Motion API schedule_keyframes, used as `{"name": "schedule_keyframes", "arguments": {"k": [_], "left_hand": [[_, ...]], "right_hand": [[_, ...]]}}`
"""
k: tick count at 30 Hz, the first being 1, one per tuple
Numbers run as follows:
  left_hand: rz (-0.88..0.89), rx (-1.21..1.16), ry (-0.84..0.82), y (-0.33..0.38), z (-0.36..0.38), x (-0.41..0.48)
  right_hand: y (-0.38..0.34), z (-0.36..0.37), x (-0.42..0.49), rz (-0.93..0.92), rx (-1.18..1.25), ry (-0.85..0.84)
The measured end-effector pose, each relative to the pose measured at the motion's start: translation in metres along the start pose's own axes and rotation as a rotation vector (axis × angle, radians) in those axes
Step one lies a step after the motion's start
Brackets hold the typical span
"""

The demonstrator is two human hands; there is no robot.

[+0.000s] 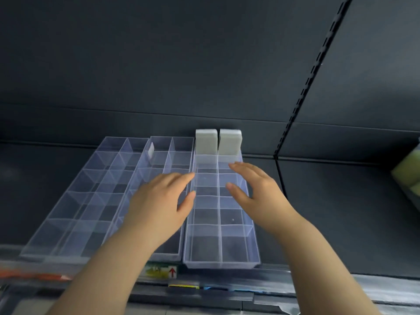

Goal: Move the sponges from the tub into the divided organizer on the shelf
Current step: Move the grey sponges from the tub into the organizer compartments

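Three clear divided organizers lie side by side on the dark shelf; the right one (252,233) holds two grey-white sponges standing upright in its two rearmost compartments, the left sponge (206,142) and the right sponge (229,142). My left hand (159,201) hovers over the middle organizer (159,153) with fingers straight, holding nothing. Above the right organizer, my right hand (252,189) is spread with relaxed fingers, also empty, a short way in front of the sponges. The tub is out of view.
The left organizer (75,201) has nothing in it. A small white piece (150,150) leans in the middle organizer's rear. Greenish objects (409,178) sit at the right edge. A slotted upright (302,94) divides the back panel. Price labels (161,271) line the shelf's front edge.
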State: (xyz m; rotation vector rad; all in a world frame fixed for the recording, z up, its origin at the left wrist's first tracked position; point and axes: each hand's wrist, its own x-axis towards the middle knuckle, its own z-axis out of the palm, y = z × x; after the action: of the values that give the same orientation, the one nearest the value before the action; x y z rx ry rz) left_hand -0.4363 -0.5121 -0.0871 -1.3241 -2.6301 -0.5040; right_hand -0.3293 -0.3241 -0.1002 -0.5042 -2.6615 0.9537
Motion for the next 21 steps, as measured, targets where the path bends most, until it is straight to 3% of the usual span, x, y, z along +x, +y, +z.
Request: {"name": "schedule_keyframes", "arguments": {"k": [12,21], "left_hand": [[0.136,-0.027,0.015,-0.028,-0.048,-0.089],[0.352,-0.150,-0.007,0.022,-0.054,-0.125]], "right_hand": [[-0.091,0.040,-0.119,0.083,-0.122,0.148],[-0.098,0.020,-0.210,0.239,-0.127,0.323]]}}
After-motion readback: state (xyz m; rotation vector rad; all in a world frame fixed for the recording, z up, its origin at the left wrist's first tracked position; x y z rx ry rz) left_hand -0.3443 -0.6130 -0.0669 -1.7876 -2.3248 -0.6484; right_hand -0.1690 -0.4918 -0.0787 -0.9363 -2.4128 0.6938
